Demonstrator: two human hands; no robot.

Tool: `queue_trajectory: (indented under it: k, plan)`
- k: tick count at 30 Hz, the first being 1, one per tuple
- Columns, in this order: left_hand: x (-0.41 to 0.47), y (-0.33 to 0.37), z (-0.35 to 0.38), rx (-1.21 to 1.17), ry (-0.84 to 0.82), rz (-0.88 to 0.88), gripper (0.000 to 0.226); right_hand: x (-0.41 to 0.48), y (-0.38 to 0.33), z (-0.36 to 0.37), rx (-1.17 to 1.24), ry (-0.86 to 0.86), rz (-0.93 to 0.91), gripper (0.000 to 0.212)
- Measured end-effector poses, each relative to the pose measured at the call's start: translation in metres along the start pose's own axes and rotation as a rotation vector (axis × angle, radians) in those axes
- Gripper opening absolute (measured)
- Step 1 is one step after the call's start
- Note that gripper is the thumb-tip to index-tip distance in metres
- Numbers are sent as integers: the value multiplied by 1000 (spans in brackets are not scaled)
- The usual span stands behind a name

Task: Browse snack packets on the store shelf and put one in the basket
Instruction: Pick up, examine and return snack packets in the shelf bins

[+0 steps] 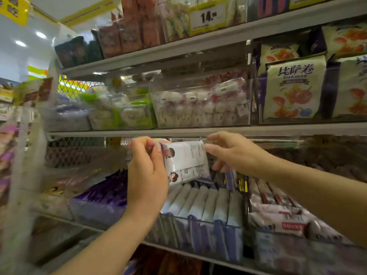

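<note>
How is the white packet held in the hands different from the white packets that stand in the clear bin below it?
The held packet is lifted above the bin, gripped by the left hand; the binned packets stand packed in a row. The held packet shows its broad printed face, tilted; the binned packets show mostly their narrow top edges. Both are white with purple parts.

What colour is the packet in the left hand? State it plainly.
Mostly white packet with purple edges and cartoon figures; best in head view.
</note>
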State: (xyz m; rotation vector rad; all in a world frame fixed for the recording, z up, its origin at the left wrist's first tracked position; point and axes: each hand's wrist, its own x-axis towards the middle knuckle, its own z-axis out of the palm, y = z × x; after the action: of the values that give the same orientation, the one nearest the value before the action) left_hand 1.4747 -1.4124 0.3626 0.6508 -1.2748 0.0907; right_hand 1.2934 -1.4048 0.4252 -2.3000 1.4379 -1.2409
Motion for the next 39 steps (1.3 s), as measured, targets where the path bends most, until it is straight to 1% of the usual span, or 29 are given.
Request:
queue_trajectory:
  k: [2,4,6,9,10,11,13,14,15,16,18,19,21,22,24,25,27,29,30,31,33,35,36,38,39]
  plan:
    - [-2,6,-12,-4,-4,38,12,-9,-15,17,250,-161,90,15]
    - [-1,8,-24,-24,5,63,14,-17,-25,29,433,-260,126,9]
    - [0,9,-36,-85,-16,66,13,-21,-31,37,606,-303,154,16]
    - [1,11,-53,-160,-95,7,9,-22,-36,45,782,-305,196,39]
    - [1,11,-58,-232,-129,-64,4,-23,-38,47,817,-297,191,46]
    - [2,11,-63,-342,-180,-169,14,-24,-40,50,831,-284,178,51]
    - [3,9,-71,-592,-370,-455,50,-25,-44,54,817,-235,147,60]
    - [3,9,-77,-659,-472,-567,61,-26,-46,56,800,-204,133,60]
    - [3,9,-83,-679,-571,-653,67,-26,-47,58,786,-176,120,57]
    - [3,9,-88,-674,-650,-718,71,-27,-48,59,779,-159,111,51]
    - [3,7,-98,-678,-758,-814,73,-28,-47,62,790,-169,102,44]
    - [2,4,-100,-677,-787,-852,71,-29,-46,63,810,-185,99,42]
    - [-1,4,-102,-664,-822,-892,58,-33,-46,65,879,-225,87,39]
    - [-4,3,-101,-655,-821,-890,51,-35,-46,67,911,-243,76,38]
    - [-10,4,-96,-621,-796,-866,52,-39,-45,69,949,-265,42,37]
    - [-12,5,-93,-606,-775,-851,58,-41,-44,70,968,-273,19,37]
    - [-15,6,-89,-551,-734,-801,77,-43,-41,71,1002,-290,-24,37]
    - [-19,5,-87,-379,-702,-671,98,-45,-39,71,1007,-308,-51,34]
    - [-21,4,-86,-285,-685,-595,103,-45,-39,71,1006,-308,-52,31]
    - [-25,3,-86,-223,-669,-521,101,-45,-39,71,1003,-297,-48,29]
    - [-30,2,-83,-182,-642,-435,83,-45,-39,71,996,-255,-32,30]
    - [-33,0,-82,-150,-604,-410,63,-45,-41,71,993,-215,-28,33]
    - [-33,0,-81,-134,-592,-405,56,-46,-42,71,993,-207,-33,30]
    - [-34,-1,-80,-113,-579,-406,49,-47,-46,71,996,-211,-45,21]
    - [-35,-1,-80,-105,-573,-409,48,-48,-47,70,1001,-211,-41,21]
